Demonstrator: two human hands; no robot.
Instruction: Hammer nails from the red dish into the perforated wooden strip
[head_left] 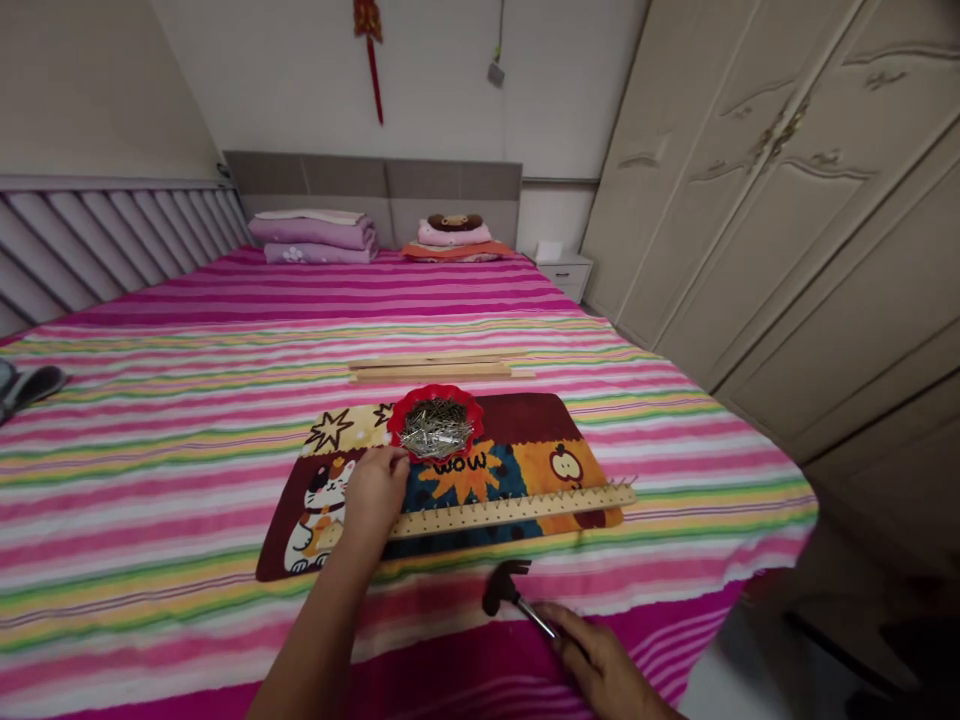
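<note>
My right hand (604, 665) is wrapped round the handle of a claw hammer (504, 588), held low near the bed's front edge with its head pointing left. My left hand (376, 490) has its fingers pinched together beside the lower left rim of a red scalloped bowl (478, 414). Whether something small is in that pinch, I cannot make out. Many loose nails (439, 428) fill the bowl. Below it lies a long wooden strip (480, 515) with nails standing along it. My left wrist hides part of the strip toward its left end.
A patterned mat (525, 418) lies under the bowl and strip, on a striped bedspread (187, 430). Several more wooden strips (435, 370) lie behind the bowl. Folded bedding (315, 238) is stacked at the headboard. A dark object (34, 385) sits at the left edge. Wardrobe doors (750, 180) stand right.
</note>
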